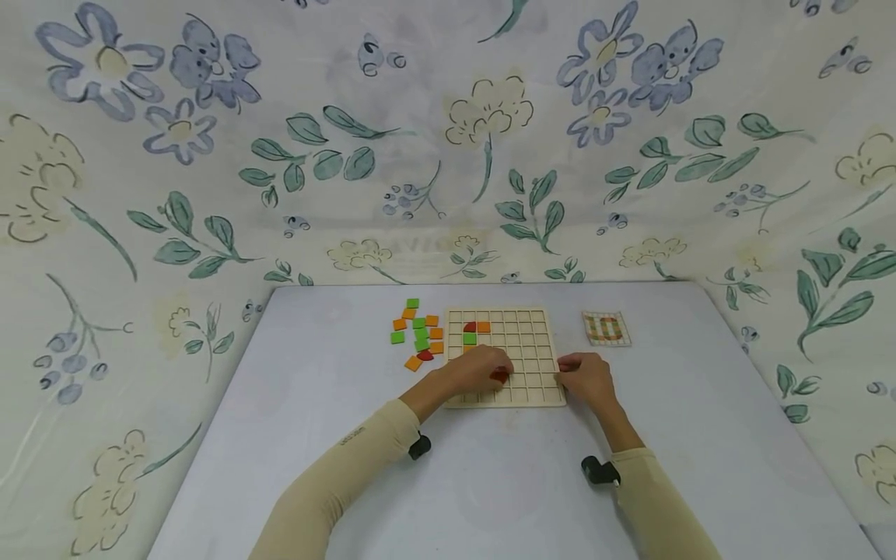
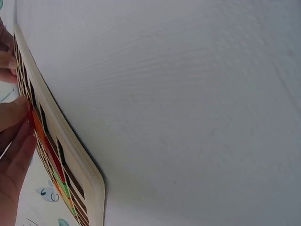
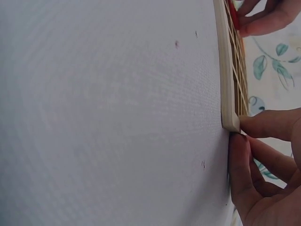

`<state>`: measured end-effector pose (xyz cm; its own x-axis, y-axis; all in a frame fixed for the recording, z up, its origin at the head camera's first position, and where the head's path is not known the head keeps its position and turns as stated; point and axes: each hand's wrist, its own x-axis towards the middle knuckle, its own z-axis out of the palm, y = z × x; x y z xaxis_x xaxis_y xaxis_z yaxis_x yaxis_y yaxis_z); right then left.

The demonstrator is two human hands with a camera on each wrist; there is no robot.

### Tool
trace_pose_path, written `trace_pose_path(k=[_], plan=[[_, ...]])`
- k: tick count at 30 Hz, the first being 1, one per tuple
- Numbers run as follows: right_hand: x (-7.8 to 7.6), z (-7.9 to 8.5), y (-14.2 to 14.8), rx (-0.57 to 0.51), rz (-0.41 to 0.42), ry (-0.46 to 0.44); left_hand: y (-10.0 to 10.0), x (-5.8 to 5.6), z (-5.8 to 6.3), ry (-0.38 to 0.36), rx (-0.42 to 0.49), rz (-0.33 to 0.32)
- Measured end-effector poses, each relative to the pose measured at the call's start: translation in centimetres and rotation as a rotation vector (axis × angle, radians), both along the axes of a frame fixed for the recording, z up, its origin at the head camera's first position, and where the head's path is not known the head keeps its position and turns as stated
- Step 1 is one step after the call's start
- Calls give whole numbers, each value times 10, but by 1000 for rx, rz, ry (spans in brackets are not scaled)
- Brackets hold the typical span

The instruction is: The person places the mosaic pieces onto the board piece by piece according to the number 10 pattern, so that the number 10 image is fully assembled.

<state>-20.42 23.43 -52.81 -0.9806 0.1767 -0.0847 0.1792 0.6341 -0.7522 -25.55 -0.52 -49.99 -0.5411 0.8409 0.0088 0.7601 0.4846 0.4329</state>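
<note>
Head: board [image 1: 530, 342] under left hand [image 1: 481, 369], against right hand [image 1: 589, 378].

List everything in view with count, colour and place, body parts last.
Smooth tabletop: one, white, beneath the board
Gridded wooden board: one, pale, mid-tabletop
Loose flat tiles: about a dozen, green, orange, red, left of board
Flat tiles on board: several, red, orange, green; some hidden
Checked square: one, white, orange, green, right of board
Floral cloth: off-white, blue, green, around tabletop
Wrist cameras: two, black
Sleeves: two, beige
Left hand: one, pinching red piece
Right hand: one, gripping board's right edge
</note>
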Motion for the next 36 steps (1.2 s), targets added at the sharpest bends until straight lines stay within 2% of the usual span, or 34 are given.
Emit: trace_pose_path(k=[6, 15, 24, 32, 36], plan=[[0, -1, 1, -3, 1, 5, 1, 2, 1, 50, 29, -16], [-2, -2, 1, -7, 0, -9, 4, 5, -1, 25, 10, 27], [-2, -2, 1, 2, -2, 3, 4, 4, -1, 0, 33, 12], [-1, 0, 0, 11, -2, -5, 3, 3, -1, 10, 25, -1], [-2, 1, -1, 14, -7, -25, -1, 1, 3, 18, 24, 24]])
